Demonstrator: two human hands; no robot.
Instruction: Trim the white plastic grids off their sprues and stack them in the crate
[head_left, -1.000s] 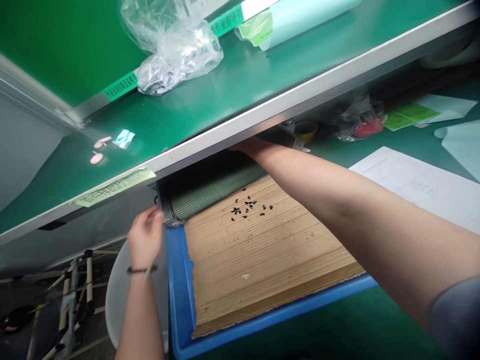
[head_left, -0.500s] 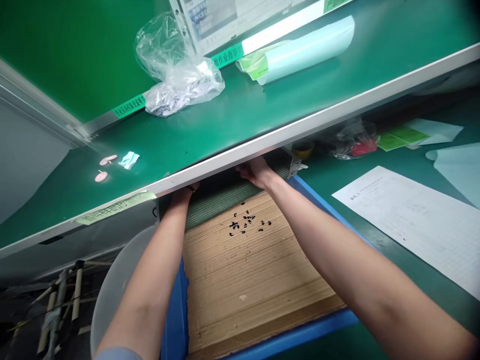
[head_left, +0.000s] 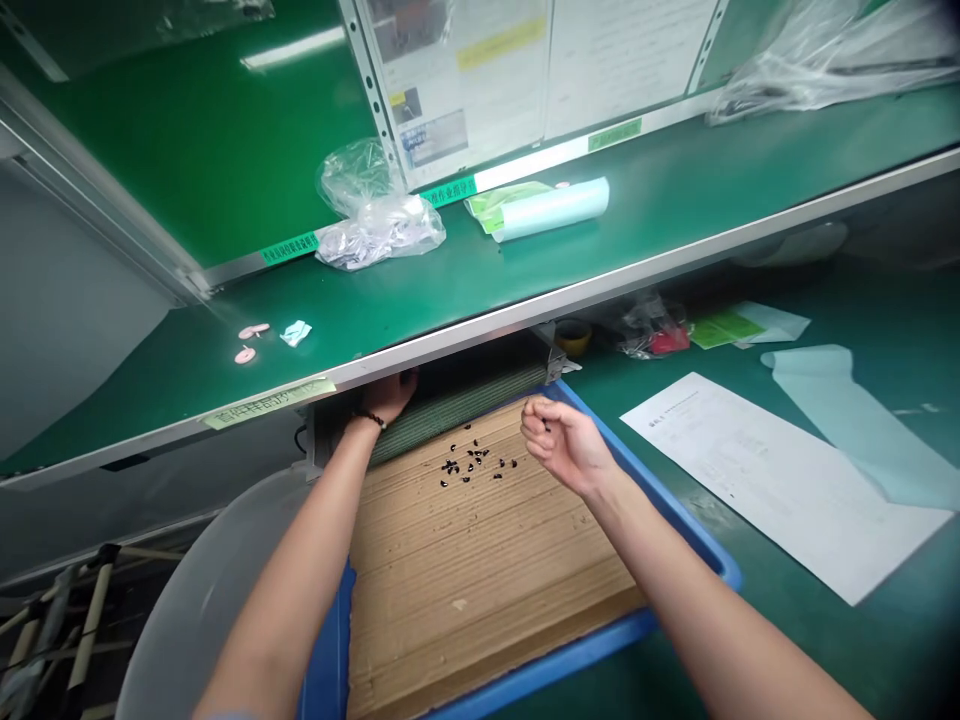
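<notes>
My right hand hovers over the right side of the cardboard sheet, its fingers curled closed. A dark speck, apparently a small black piece, shows between the fingers and palm. Under the shelf edge, my left hand reaches over the left end of the green ribbed belt; shadow and the shelf hide its fingertips. Several small black pieces lie scattered on the cardboard between the two hands. The sheet rests in a blue tray below the belt's near end.
A green shelf spans above the belt, bearing a plastic bag, a rolled light-blue sheet and pink pieces. At right, a printed paper lies on the green table. A pale round bin stands at left.
My right hand has come out from under the shelf, back toward me over the cardboard, fingers curled. More of my left hand now shows at the belt. The view has shifted.
</notes>
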